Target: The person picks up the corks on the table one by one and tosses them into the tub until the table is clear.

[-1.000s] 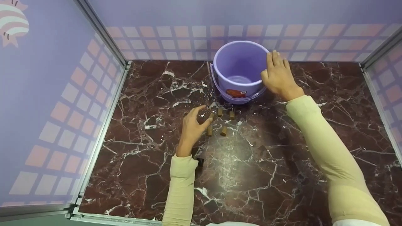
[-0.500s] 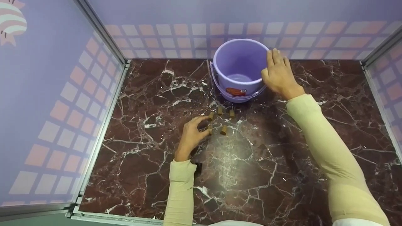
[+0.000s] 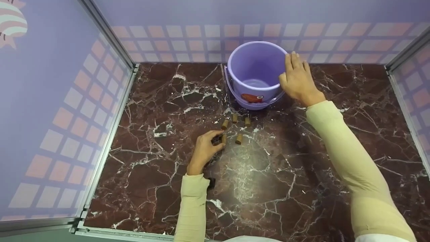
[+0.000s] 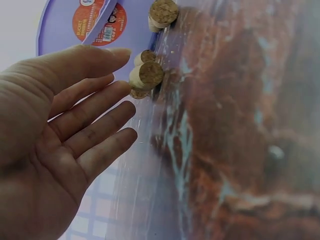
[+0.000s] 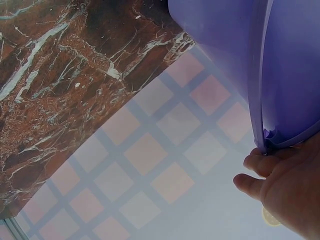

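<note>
My left hand (image 3: 205,148) reaches over the marble-patterned table, with thumb and fingers spread apart around the nearest-left cork (image 3: 224,138). In the left wrist view the fingers are nearly straight, and a cork (image 4: 151,74) shows just beyond the fingertips. Several other corks stand close by, among them one cork (image 3: 239,138) to the right and another cork (image 3: 234,118) nearer the bucket. A purple bucket (image 3: 257,89) stands upright at the back, its handle hanging down in front. My right hand (image 3: 299,80) rests on the bucket's right rim with fingers extended, beside the handle joint (image 5: 270,137).
Purple panels with pink and white squares rise behind the table (image 3: 161,188) and along both sides. A metal rail (image 3: 111,134) runs along the left edge. On the bucket's front is a red label (image 3: 252,98).
My left hand has moved slightly toward me, from beside the upper-left cork to the lower-left cork. My right hand stays on the bucket rim, and the bucket keeps its place.
</note>
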The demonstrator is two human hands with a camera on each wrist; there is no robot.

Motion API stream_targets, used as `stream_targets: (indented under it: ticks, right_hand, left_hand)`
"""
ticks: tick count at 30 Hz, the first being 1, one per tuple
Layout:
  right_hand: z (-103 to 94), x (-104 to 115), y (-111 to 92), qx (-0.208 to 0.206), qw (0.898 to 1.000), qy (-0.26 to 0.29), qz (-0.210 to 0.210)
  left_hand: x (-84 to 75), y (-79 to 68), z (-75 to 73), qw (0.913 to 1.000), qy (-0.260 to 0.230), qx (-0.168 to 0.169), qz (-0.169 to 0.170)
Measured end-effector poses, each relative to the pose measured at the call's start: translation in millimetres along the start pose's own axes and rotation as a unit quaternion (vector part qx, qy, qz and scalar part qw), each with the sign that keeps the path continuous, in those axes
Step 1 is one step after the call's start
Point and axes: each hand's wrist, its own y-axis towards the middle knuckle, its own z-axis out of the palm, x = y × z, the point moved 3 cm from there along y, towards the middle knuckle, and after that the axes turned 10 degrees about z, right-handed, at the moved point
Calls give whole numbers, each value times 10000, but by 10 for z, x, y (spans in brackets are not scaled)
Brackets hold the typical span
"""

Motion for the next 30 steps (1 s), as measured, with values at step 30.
stream_targets:
  ticks: [30]
  right_hand:
    - [-10,11,2,-2,10000,23,-2]
  left_hand:
    - [51,45,66,9987,318,-141,366]
